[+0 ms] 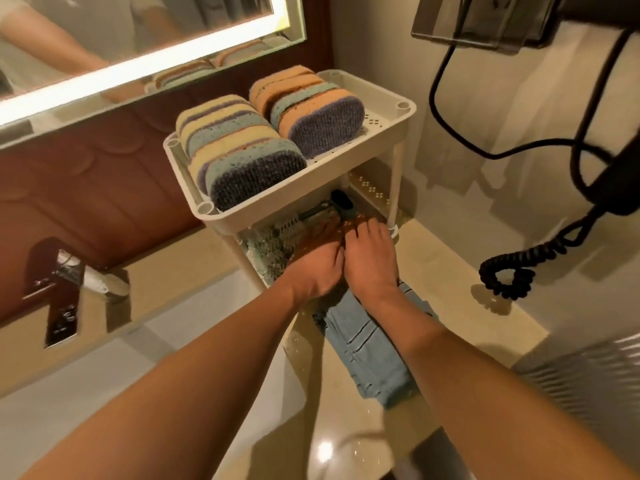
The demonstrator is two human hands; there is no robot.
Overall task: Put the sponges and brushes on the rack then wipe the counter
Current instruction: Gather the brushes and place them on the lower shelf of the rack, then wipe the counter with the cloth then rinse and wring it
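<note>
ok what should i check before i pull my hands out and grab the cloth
1. Sponges on the rack's top tier: ok.
2. Brushes on the lower tier: ok, partly hidden by the hands.
3. Left hand and right hand free of the brushes: cannot tell, too blurred there.
4. Blue cloth within reach on the counter: ok, under the wrists.
5. Coiled cord clear of the wiping path: cannot tell, it hangs close to the counter.

The left hand (317, 268) and right hand (372, 261), side by side, reach among brushes (277, 233) on the lower shelf of a white rack (381, 95). Sponges (242, 157) fill its top shelf in two rows. A blue cloth (367, 355) lies on the worktop (467, 327) beneath the wrists.
</note>
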